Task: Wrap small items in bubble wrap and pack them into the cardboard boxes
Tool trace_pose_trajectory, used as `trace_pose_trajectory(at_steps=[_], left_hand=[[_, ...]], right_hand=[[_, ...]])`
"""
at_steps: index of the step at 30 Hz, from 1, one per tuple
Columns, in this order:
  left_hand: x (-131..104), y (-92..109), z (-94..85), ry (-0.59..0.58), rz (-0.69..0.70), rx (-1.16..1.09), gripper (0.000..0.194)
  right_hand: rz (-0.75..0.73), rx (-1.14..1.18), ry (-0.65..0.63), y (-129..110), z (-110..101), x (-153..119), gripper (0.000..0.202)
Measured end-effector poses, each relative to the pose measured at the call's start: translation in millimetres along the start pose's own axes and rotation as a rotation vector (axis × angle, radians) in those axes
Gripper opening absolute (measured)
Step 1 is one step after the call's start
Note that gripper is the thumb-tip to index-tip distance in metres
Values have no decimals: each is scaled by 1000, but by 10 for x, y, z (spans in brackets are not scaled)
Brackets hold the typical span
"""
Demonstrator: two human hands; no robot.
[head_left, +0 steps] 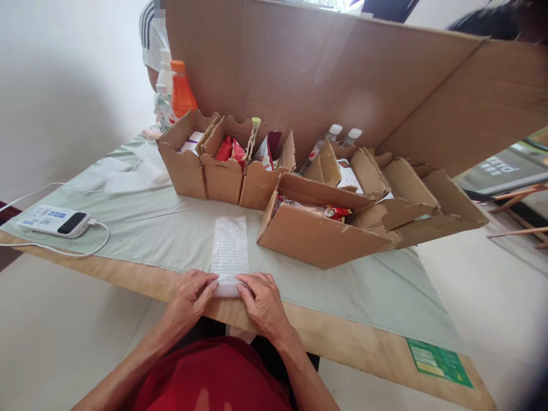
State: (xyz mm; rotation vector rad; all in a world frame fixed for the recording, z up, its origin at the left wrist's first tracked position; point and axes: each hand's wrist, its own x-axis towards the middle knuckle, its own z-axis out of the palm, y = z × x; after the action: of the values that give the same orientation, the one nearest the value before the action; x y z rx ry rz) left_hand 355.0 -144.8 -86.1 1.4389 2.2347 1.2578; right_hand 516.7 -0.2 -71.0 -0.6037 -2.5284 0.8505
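A narrow strip of clear bubble wrap lies flat near the table's front edge, its near end folded into a thicker roll. My left hand pinches the left corner of that folded end between thumb and fingers. On the right corner, my right hand grips the same fold, thumb below and fingers above. The far end of the wrap lies loose on the pale green cloth. Just beyond it to the right is an open cardboard box holding red packets.
Several cardboard bins with packets and bottles stand behind, before a tall cardboard panel. An orange bottle is at back left. A white power bank with a cable lies left. A person's sleeve shows behind.
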Motion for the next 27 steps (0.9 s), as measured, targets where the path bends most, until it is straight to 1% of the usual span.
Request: trace_pose_trajectory(at_steps=[3, 5, 6, 8, 10, 12, 14, 16, 18, 20, 22, 23, 25, 27], left_hand=[[44, -22, 74, 57, 19, 68, 21], [69, -34, 107, 69, 37, 119, 21], [78, -38, 116, 70, 45, 146, 21], [85, -41, 121, 64, 67, 200, 21], [77, -38, 109, 57, 83, 221, 21], [52, -36, 82, 77, 108, 205, 21], [16, -42, 47, 92, 164, 184, 23], [-18, -53, 17, 60, 236, 168, 23], [-38, -59, 0, 13, 275, 135, 19], [-37, -49, -3, -5, 263, 88, 17], [-18, -24, -4, -12, 218, 49, 18], [-4, -10, -6, -15, 186, 40, 19], [27, 10, -12, -20, 119, 42, 20], [62, 9, -11, -16, 73, 64, 22]], right_hand=[[-47, -88, 149, 6, 24, -73, 25], [-102, -129, 199, 5, 20, -137, 27], [-133, -148, 186, 6, 21, -164, 27], [-183, -182, 115, 19, 45, -192, 30], [-204, -198, 63, 49, 95, -183, 32], [-202, -185, 67, 89, 148, -150, 30], [-184, -146, 90, 121, 176, -114, 28], [-159, -91, 103, 135, 167, -90, 28], [-130, -28, 90, 127, 131, -83, 26], [-103, 29, 56, 107, 87, -89, 24], [-73, 60, 43, 84, 48, -105, 22], [-58, 62, 62, 74, 33, -115, 23], [-43, 38, 141, 61, 12, -137, 27], [-69, -14, 209, 57, 6, -151, 34]])
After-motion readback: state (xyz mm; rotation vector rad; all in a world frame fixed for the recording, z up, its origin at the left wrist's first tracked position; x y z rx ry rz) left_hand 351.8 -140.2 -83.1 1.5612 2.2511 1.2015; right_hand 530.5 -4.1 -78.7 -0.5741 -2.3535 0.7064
